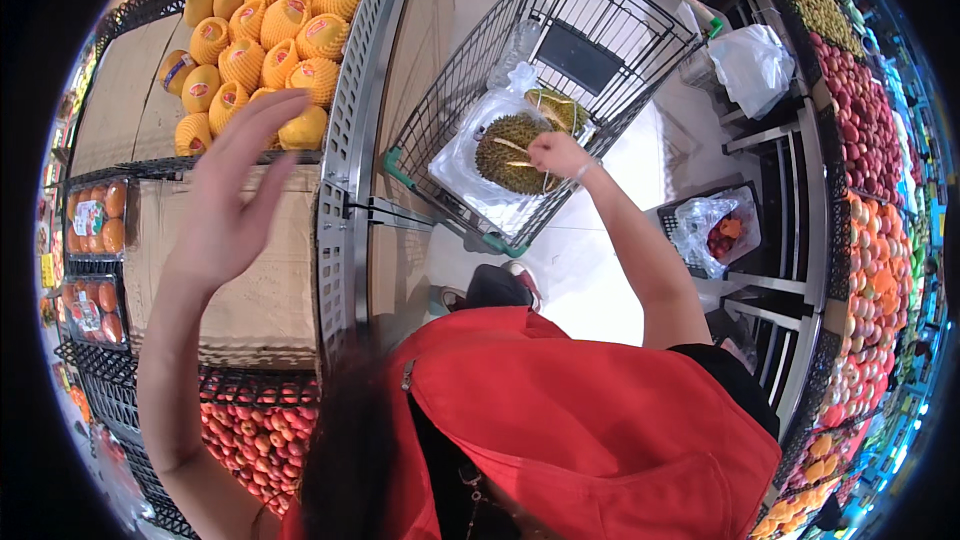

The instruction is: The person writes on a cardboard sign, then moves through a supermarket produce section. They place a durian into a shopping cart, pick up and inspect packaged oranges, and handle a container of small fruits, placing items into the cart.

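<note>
My right hand (555,154) is at the upper right side of a spiky durian (511,157) in a wire shopping cart, its fingers closed on a pale strap around the fruit. Behind it lies a second durian (556,111), partly hidden. Clear plastic wrapping (463,136) lies around and under the durians. My left hand (238,187) is raised over the cardboard-lined stand at the left, fingers apart and holding nothing. Its fingertips overlap the lower part of a pile of yellow mangoes (285,21), many in foam nets; whether they touch is unclear.
The shopping cart (397,166) has green corners and stands beside a perforated metal shelf edge (335,165). Packed persimmon-like fruit (97,217) and red apples (259,442) lie at left. At right are a black crate (679,229), a plastic bag (752,69) and fruit shelves.
</note>
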{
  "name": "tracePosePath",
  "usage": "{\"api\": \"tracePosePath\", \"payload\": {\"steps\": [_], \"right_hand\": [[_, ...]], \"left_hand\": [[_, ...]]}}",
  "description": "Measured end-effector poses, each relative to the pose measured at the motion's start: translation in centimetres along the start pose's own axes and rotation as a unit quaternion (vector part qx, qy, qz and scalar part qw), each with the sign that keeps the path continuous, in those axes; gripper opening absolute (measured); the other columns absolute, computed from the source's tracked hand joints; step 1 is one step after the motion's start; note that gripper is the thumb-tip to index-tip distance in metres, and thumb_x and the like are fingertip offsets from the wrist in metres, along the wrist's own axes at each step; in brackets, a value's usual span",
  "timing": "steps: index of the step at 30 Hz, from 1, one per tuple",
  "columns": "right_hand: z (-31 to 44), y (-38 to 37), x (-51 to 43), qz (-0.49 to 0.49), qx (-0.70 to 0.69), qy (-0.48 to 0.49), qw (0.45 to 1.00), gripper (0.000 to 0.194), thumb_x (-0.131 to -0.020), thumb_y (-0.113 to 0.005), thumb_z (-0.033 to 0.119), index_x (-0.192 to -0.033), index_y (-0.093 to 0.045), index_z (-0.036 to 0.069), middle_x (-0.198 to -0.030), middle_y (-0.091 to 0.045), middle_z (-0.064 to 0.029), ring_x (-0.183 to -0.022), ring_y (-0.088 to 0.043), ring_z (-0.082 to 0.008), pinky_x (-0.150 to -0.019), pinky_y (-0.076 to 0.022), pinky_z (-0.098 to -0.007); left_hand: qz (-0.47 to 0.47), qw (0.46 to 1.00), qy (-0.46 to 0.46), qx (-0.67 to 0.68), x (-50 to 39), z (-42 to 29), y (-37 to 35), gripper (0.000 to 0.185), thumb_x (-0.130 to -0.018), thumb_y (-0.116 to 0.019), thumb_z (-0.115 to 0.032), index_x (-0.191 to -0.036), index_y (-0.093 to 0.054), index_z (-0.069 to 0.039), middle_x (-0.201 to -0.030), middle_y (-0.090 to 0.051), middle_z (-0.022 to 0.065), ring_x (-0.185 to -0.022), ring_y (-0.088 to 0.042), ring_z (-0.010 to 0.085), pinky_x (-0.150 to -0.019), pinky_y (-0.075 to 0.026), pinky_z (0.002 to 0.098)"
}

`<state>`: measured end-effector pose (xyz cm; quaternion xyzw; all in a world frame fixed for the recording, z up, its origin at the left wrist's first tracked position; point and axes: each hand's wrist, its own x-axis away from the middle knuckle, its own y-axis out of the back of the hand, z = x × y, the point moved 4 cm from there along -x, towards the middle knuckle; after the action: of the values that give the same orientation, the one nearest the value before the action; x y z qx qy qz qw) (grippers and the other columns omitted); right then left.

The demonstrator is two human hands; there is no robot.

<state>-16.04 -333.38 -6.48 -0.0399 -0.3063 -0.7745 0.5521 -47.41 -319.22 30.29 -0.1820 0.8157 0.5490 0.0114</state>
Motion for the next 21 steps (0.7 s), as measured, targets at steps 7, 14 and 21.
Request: {"api": "tracePosePath", "payload": {"steps": [7, 14, 21], "right_hand": [[-5.5, 0.7, -12.9, -0.001, 0.122, 0.033, 0.992, 0.031, -0.079, -0.055, 0.031, -0.095, -0.067, 0.007, -0.095, -0.064, -0.0186, -0.091, -0.061, -0.0326, -0.083, -0.0463, -0.0363], [-10.2, -0.2, -19.1, 0.074, 0.094, 0.050, 0.992, 0.035, -0.084, -0.052, 0.034, -0.099, -0.064, 0.005, -0.098, -0.063, -0.0179, -0.094, -0.059, -0.0333, -0.084, -0.0446, -0.0369], [-13.6, -0.4, -22.2, 0.100, 0.110, -0.024, 0.989, 0.042, -0.082, -0.054, 0.042, -0.095, -0.063, 0.004, -0.093, -0.063, -0.0185, -0.090, -0.059, -0.0326, -0.080, -0.0446, -0.0378]], "left_hand": [[0.038, 0.667, 0.343, 0.661, -10.2, 4.8, -24.4, 0.022, -0.089, -0.054, -0.021, -0.104, -0.057, -0.006, -0.097, -0.059, 0.0059, -0.092, -0.054, 0.0149, -0.082, -0.044, 0.0321], [-0.104, 0.443, 0.690, 0.564, -4.8, 11.7, -51.3, 0.038, -0.088, -0.055, -0.035, -0.110, -0.049, -0.004, -0.097, -0.053, 0.0061, -0.089, -0.052, 0.0233, -0.082, -0.042, 0.0390], [-0.230, 0.225, 0.725, 0.609, -0.8, 12.5, -59.5, 0.050, -0.091, -0.045, -0.044, -0.123, -0.040, -0.005, -0.117, -0.044, 0.0132, -0.109, -0.043, 0.0306, -0.096, -0.033, 0.0467]]}}
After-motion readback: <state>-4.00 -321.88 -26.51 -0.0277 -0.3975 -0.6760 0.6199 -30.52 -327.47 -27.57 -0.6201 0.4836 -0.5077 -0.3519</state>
